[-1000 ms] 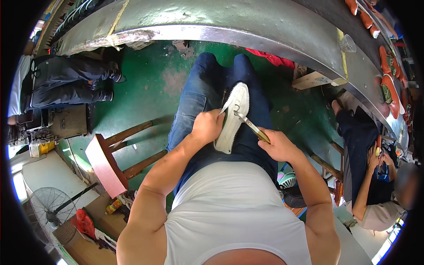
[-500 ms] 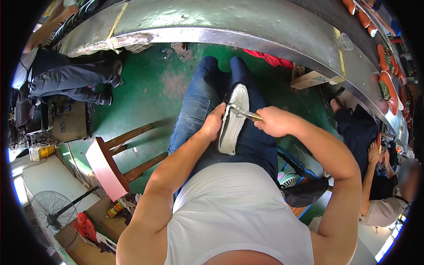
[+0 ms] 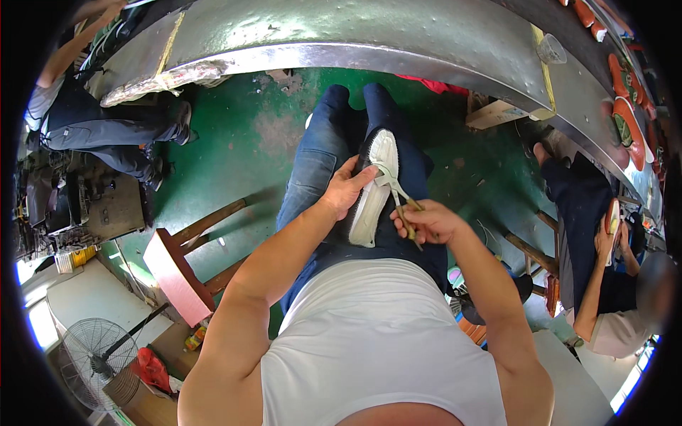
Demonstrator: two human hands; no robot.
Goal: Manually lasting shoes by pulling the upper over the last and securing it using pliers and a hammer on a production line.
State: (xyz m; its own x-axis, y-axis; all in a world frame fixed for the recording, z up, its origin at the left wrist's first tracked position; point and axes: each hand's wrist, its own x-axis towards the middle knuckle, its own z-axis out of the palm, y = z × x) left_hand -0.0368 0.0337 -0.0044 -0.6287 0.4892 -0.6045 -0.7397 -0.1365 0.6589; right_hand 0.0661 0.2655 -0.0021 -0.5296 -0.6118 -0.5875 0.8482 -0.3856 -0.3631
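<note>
A cream shoe point(image 3: 367, 216) with a toothed edge and a dark side lies lengthwise on my lap, toe end away from me. My left hand point(image 3: 346, 188) grips its left side, thumb pressed on top near the middle. In my right hand point(image 3: 435, 221) is a pair of pincers point(image 3: 396, 190) with pale metal jaws and brass-coloured handles. The handles are spread, and the jaw end meets the shoe beside my left thumb. My fingers partly cover the handles.
A long metal-topped bench point(image 3: 341, 60) curves across ahead. A wooden stool point(image 3: 174, 277) stands at left, near a fan point(image 3: 99, 358). One person point(image 3: 114, 128) stands far left; another sits at right holding a shoe point(image 3: 612, 216). Orange shoes point(image 3: 629, 131) line the bench's right end.
My right hand has come nearer to me, and the pincers' handles have spread. My left thumb now presses on the shoe's top. The view has shifted slightly.
</note>
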